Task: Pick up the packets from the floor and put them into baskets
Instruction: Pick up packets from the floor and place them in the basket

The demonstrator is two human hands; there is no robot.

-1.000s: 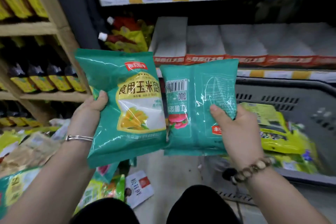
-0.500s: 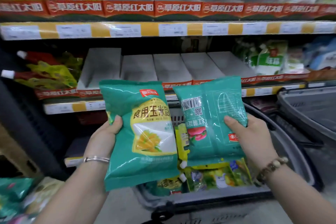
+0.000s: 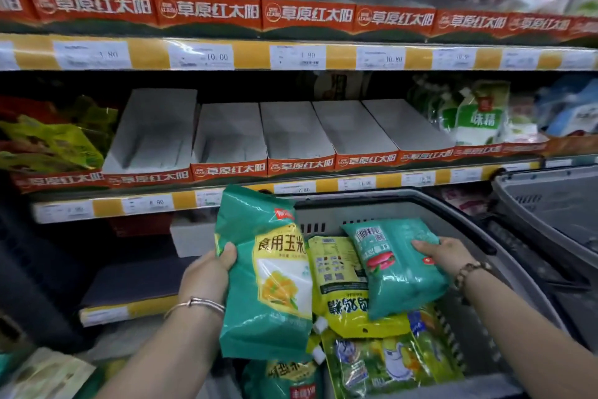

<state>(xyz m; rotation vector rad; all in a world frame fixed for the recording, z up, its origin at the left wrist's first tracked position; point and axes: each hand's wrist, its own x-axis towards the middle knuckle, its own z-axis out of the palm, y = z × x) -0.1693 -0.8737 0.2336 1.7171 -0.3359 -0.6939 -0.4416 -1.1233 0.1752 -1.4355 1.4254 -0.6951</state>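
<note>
- teal film, glossy and creased, wraps both packets. they look soft, powder-filled and fairly light, and probably slippery. a corner pinch would let them sag, so a hold round a side edge, where the fill gives some body, seems safest.
- the left hand (image 3: pixel 210 272) grips the yellow-labelled packet (image 3: pixel 268 288) by its left edge. the thumb presses on the front and the other fingers are hidden behind. the packet stands almost upright just right of the thumb, above the near left part of the grey basket (image 3: pixel 326 215).
- the right hand (image 3: pixel 443 253) holds the barcode-side packet (image 3: pixel 394 272) at its right edge, fingers laid together over the face, thumb out of sight. the packet slopes away left of the fingertips, low inside the basket. i cannot tell whether it already touches the yellow pouch (image 3: pixel 339 288).
</note>
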